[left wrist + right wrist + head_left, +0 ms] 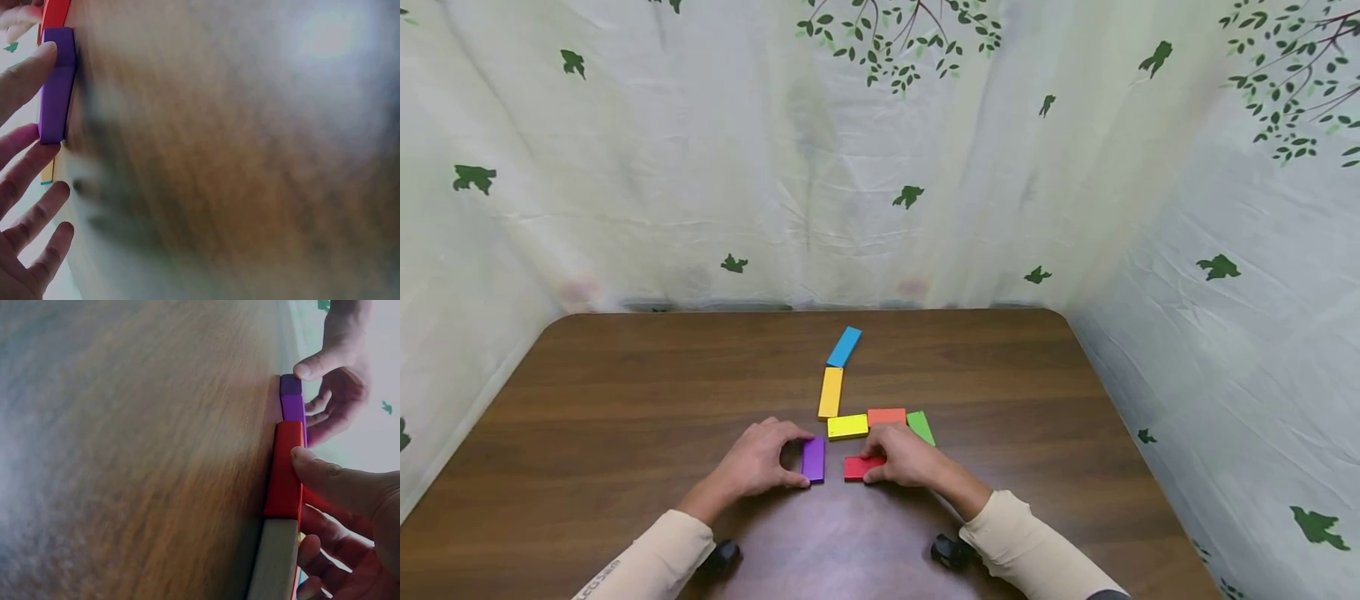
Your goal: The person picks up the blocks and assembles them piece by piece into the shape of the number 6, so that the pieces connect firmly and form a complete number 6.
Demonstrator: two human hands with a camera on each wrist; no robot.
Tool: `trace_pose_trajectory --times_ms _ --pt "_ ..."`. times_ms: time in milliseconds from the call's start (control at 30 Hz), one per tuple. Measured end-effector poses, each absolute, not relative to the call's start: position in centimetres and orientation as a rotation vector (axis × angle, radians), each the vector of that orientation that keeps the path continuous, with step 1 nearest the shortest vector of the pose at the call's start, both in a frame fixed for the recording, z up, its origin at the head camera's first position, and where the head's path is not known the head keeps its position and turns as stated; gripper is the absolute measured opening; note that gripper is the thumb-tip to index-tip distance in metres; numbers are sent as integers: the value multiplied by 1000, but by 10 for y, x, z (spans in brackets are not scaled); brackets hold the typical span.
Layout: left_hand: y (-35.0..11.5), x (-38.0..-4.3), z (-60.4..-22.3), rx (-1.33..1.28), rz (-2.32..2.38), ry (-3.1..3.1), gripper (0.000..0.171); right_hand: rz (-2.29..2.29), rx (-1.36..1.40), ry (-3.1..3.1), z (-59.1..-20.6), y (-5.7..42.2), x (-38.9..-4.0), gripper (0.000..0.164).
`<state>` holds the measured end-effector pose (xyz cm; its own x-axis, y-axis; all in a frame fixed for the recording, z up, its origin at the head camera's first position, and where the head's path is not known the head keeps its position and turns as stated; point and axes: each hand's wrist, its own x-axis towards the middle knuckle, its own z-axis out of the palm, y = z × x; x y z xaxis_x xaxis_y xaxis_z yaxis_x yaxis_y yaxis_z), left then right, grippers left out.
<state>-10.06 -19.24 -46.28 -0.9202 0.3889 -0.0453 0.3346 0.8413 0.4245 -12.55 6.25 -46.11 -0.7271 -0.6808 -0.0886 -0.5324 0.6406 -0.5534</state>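
Note:
My left hand pinches a purple block lengthwise, thumb at its near end and fingertips at its far end. In the left wrist view, the other fingers of that hand are spread beside the purple block. With thumb and fingers on opposite long sides, my right hand pinches a red block lying crosswise, a small gap right of the purple one. The right wrist view shows a pale greyish block against the end of the red block; my hand hides it in the head view.
Beyond the hands, a yellow block meets an orange-red block, with a green block slanting at its right. An amber block and a blue block lead toward the back of the brown table. Leaf-patterned cloth surrounds it.

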Motion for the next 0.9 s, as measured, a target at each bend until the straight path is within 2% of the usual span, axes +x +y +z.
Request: trace_pose_trajectory --times_ms 233,900 --pt "-196 -110 -460 511 642 2821 62 -721 -957 2579 -463 61 -127 28" --pt "-195 -125 -461 547 639 2822 62 -750 -928 2558 -461 62 -127 27"
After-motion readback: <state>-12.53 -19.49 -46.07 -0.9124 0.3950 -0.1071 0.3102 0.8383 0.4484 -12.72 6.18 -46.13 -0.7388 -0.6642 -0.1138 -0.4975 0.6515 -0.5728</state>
